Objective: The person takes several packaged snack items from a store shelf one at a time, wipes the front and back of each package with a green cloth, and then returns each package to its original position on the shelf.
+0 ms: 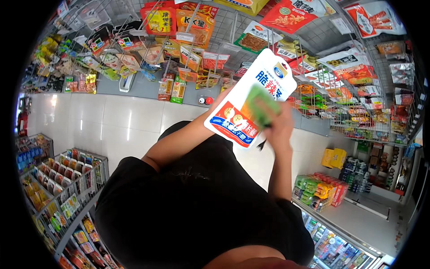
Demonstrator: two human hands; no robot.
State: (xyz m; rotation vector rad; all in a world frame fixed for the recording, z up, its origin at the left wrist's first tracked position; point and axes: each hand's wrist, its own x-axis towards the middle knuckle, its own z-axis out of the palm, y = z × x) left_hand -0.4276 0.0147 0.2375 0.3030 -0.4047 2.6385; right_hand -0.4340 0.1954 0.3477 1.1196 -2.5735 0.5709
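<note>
A white snack pouch (250, 77) with red and blue printing is held up in front of me, tilted, with its hang hole at the upper right. My left hand (224, 97) grips it from behind at the left edge; most of the fingers are hidden by the pouch. My right hand (284, 122) holds a green cloth-like piece (262, 104) over the lower front of the pouch. Motion blurs both the hand and the green piece, so its exact kind is unclear. A small dark tip (261, 145) shows below the pouch.
A wire-grid rack (231, 28) of hanging snack bags curves around ahead, above a grey base shelf (134, 87). Wire baskets (104, 168) of packets stand at left. Shrink-wrapped drinks (309, 188) sit at right by a glass-topped case (336, 238). The floor (134, 111) is pale tile.
</note>
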